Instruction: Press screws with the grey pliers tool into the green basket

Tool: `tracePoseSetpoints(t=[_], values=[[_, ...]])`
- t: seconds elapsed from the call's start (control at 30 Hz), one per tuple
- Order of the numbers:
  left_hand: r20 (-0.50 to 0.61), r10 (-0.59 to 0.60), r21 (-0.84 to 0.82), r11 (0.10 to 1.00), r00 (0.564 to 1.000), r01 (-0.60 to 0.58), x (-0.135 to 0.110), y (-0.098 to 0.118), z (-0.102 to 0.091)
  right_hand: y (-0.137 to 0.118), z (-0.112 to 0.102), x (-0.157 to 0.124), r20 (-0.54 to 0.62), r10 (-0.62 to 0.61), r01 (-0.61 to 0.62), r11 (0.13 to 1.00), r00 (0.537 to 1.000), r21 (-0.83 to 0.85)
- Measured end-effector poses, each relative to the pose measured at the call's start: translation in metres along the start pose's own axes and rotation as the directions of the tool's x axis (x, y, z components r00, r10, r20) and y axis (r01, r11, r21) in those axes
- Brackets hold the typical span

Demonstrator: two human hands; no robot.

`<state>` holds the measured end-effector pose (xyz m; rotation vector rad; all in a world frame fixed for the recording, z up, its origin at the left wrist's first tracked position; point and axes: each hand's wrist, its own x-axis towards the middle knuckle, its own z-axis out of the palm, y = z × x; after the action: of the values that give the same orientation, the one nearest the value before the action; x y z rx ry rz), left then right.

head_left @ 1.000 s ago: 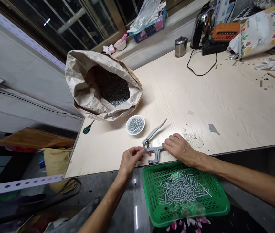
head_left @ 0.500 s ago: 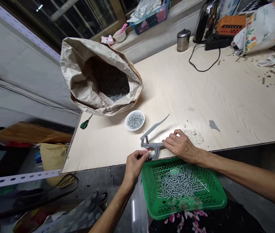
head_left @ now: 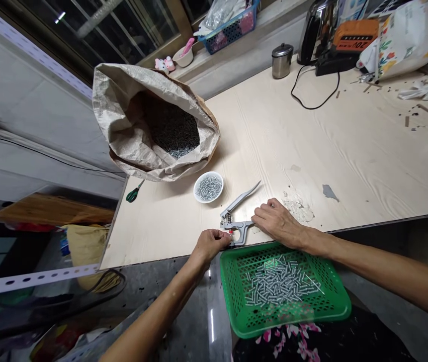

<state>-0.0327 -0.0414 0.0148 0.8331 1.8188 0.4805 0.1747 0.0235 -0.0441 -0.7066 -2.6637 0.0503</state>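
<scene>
Grey press pliers lie at the near edge of the pale wooden table, their upper handle raised. My right hand rests on the lower handle, fingers curled over it. My left hand is pinched closed at the pliers' jaw, where a red part shows; what the fingertips hold is too small to make out. A green plastic basket with several small metal pieces sits on my lap just below the table edge.
A small white bowl of metal pieces stands behind the pliers. A large open paper sack of the same pieces sits at back left, green-handled scissors beside it. A kettle, steel canister and black cord lie far back.
My left hand dropped from beside the pliers' jaw to just under it at the table edge and stays pinched. My right hand kept hold of the lower handle.
</scene>
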Motion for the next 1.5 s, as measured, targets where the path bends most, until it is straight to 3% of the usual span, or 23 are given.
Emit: tracePoseSetpoints(t=[0.23,0.33,0.47,0.67,0.97,1.03,1.1,1.13,1.2,1.27,1.33,1.4,1.5], values=[[0.005,-0.031,0.012,0.999,0.999,0.031,0.001,0.004,0.0,0.019,-0.011,0.001,0.117,0.083,-0.107,0.969,0.99,0.221],[0.024,-0.052,0.025,0.998,0.998,0.051,0.003,0.005,0.0,0.035,-0.01,0.008,0.172,0.133,-0.172,0.956,0.976,0.237],[0.034,-0.065,0.035,0.997,0.997,0.064,0.005,0.004,-0.001,0.049,-0.007,0.019,0.265,0.085,-0.148,0.962,0.96,0.231],[0.028,-0.063,0.031,0.998,0.998,0.062,0.006,0.002,-0.001,0.047,-0.017,0.024,0.246,0.041,-0.098,0.97,0.968,0.223],[0.066,-0.024,0.104,0.994,0.998,0.017,0.007,0.003,-0.002,0.041,-0.023,0.016,0.12,0.017,-0.05,0.96,0.993,0.274],[0.047,-0.018,0.21,0.978,0.999,0.007,0.004,0.002,-0.002,0.038,-0.024,0.014,0.109,0.018,-0.049,0.955,0.994,0.292],[-0.041,0.086,0.406,0.912,0.995,-0.062,-0.003,0.002,0.002,0.036,-0.024,0.013,0.105,0.027,-0.057,0.952,0.994,0.302],[-0.092,0.203,0.516,0.847,0.975,-0.127,-0.006,0.003,0.006,0.034,-0.024,0.012,0.105,0.033,-0.064,0.95,0.994,0.307],[-0.102,0.497,0.693,0.657,0.862,-0.297,-0.01,0.006,0.017,0.031,-0.022,0.012,0.104,0.05,-0.081,0.946,0.993,0.314],[0.026,0.707,0.761,0.445,0.706,-0.473,-0.007,0.012,0.029,0.029,-0.019,0.011,0.108,0.065,-0.097,0.941,0.992,0.324],[0.21,0.764,0.741,0.284,0.611,-0.609,0.005,0.019,0.037,0.029,-0.017,0.009,0.11,0.077,-0.11,0.937,0.991,0.332],[0.34,0.738,0.712,0.203,0.583,-0.672,0.02,0.026,0.039,0.031,-0.018,0.005,0.12,0.093,-0.127,0.937,0.988,0.324],[0.43,0.667,0.714,0.162,0.608,-0.682,0.036,0.036,0.035,0.036,-0.026,-0.002,0.166,0.148,-0.19,0.94,0.975,0.282]])
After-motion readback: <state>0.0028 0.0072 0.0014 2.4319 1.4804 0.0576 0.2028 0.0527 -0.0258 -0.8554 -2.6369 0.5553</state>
